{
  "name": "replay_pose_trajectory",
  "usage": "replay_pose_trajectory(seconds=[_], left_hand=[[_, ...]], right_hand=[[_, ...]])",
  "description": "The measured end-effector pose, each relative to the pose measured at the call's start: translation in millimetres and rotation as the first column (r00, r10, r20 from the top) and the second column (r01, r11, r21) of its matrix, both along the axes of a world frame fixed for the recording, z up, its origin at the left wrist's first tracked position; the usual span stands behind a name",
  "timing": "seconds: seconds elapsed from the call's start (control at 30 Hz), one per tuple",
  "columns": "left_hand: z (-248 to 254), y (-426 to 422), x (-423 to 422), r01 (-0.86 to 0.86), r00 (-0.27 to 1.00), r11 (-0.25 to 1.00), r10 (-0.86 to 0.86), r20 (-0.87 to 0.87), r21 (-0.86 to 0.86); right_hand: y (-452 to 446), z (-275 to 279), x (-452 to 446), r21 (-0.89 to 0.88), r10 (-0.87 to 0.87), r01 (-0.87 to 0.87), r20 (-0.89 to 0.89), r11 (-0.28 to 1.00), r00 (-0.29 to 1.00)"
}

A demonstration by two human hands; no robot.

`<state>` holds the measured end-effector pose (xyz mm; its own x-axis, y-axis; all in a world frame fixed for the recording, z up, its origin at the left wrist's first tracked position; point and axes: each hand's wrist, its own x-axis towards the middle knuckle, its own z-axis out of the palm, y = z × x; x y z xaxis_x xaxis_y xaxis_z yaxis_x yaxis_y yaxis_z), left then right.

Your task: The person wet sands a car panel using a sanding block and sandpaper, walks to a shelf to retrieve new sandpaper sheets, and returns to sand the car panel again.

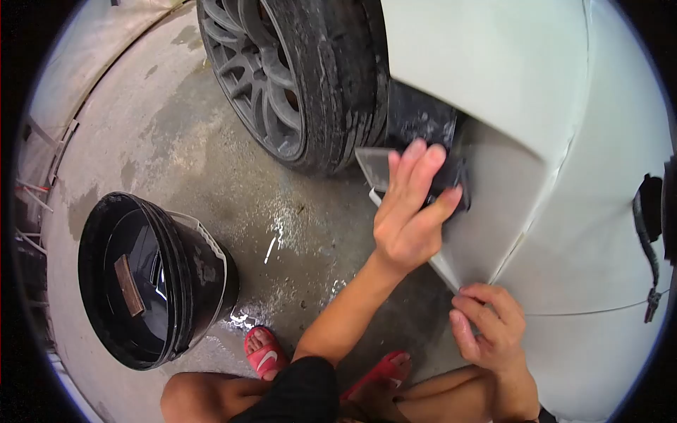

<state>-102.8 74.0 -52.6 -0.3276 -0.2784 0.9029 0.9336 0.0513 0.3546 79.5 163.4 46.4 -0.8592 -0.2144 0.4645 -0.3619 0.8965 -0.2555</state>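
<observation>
My left hand (412,215) reaches over the white body panel (486,176) by the wheel arch. Its fingers are stretched out and lean on a dark pad (462,190), which lies partly hidden between thumb and fingers. Lower down, my right hand (491,324) rests by the panel's bottom corner. Its fingers are loosely bent, with the fingertips at the edge and the thumb apart from them; I see nothing held there.
A wheel with a black tire (342,84) stands beyond my left hand. To the left, a black bucket (211,275) holds dark water and a brown strip (129,285). The concrete floor (183,148) is wet in places. A cable (589,312) crosses the panel at right.
</observation>
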Motion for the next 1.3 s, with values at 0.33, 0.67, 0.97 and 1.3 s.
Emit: replay_pose_trajectory(seconds=[0.33, 0.67, 0.97, 1.3], left_hand=[[4.7, -4.5, 16.3, 0.046, 0.995, 0.999, -0.045, 0.094, -0.014], [22.2, -8.8, 6.9, 0.033, 0.997, 0.999, -0.032, 0.069, -0.003], [30.0, -11.4, 5.7, 0.087, 0.993, 0.995, -0.091, 0.075, 0.047], [13.9, -17.2, 16.4, 0.134, 0.988, 0.99, -0.136, 0.077, 0.034]], right_hand=[[-1.4, -2.4, -0.8, 0.007, 0.004, -0.004, 0.007, 1.0, 1.0], [-6.4, -5.9, -3.1, 0.024, 0.026, -0.026, 0.024, 0.999, 0.999], [-14.9, -1.1, 6.5, 0.051, 0.007, -0.01, 0.055, 0.999, 0.998], [-18.2, 6.9, -6.0, 0.107, 0.007, -0.005, -0.013, 0.994, 1.0]])
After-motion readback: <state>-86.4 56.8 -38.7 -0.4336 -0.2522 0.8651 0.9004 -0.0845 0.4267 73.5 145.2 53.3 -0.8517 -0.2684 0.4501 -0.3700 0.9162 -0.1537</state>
